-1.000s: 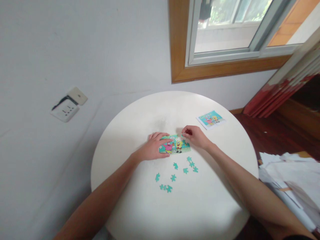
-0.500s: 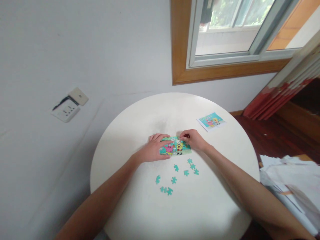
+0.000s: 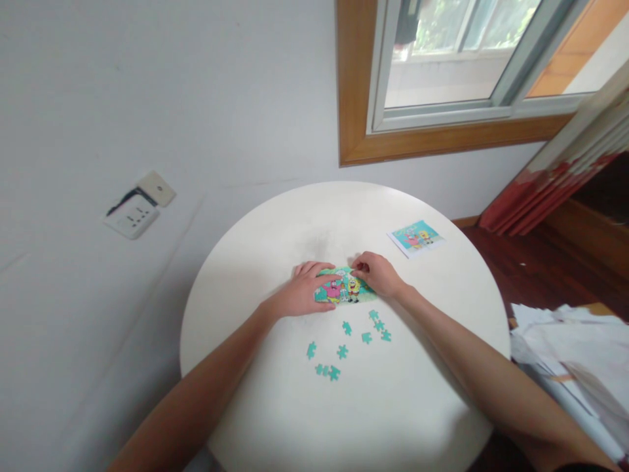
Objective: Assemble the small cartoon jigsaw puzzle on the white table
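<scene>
A partly assembled cartoon jigsaw puzzle [image 3: 344, 292], with a pink figure and a yellow figure on green, lies on the white round table [image 3: 275, 419]. My left hand [image 3: 302, 292] rests over its left side with fingers spread, touching it. At the upper right edge of the puzzle, my right hand [image 3: 378, 272] has its thumb and fingers pinched together; what is between them is hidden. Several loose green puzzle pieces [image 3: 343, 352] lie on the table on the near side of the puzzle, some close together at the right [image 3: 379, 325].
A picture card [image 3: 415, 238] with the same cartoon figures lies at the table's far right. The wall with a socket [image 3: 132, 215] borders the table at the left and back. White papers [image 3: 580, 367] are piled right of the table, below a red and white curtain [image 3: 535, 187].
My right hand has shifted very slightly at the puzzle's upper right edge, still pinched. My left hand stays on the puzzle, and the loose pieces lie as before.
</scene>
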`<act>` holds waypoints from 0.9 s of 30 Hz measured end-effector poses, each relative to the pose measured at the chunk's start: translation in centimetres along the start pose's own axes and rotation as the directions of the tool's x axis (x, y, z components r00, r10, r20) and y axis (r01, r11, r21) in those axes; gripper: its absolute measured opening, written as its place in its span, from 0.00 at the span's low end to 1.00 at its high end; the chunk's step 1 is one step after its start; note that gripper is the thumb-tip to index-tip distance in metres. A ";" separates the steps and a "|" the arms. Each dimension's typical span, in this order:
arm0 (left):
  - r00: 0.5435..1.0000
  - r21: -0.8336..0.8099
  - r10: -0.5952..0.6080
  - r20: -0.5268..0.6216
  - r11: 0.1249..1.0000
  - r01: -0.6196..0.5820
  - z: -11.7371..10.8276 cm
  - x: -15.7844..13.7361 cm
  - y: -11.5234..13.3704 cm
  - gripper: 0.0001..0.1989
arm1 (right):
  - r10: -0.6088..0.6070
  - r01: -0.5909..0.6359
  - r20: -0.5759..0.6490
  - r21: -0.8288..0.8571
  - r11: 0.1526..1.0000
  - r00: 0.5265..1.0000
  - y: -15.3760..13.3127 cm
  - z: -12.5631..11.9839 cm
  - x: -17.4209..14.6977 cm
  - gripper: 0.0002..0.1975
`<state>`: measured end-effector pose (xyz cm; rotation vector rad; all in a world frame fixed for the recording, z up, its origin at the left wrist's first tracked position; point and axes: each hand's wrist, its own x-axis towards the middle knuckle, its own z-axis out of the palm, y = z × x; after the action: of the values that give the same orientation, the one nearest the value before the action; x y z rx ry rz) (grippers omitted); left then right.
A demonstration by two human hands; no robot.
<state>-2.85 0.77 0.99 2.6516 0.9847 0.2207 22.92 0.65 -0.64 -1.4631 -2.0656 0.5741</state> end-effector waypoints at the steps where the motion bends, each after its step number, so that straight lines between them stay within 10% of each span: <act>1: 1.000 0.000 0.001 -0.001 1.000 -0.001 0.0 0.0 0.0 0.33 | 0.000 0.000 -0.006 0.012 1.000 1.000 0.0 -0.1 0.0 0.03; 13: 1.000 0.002 0.010 0.002 1.000 -0.010 -0.2 0.0 0.0 0.33 | 0.095 -0.095 -0.060 0.002 0.995 0.994 0.6 -3.0 -0.6 0.06; 27: 0.979 -0.021 0.015 -0.202 1.000 -0.020 0.3 0.3 -1.4 0.23 | 0.240 -0.024 0.426 -0.453 0.891 0.872 -7.6 -5.7 -5.5 0.06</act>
<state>-3.34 1.88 0.23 2.6574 1.0120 0.5109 22.63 -6.84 7.42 -1.8823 -2.6162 0.5941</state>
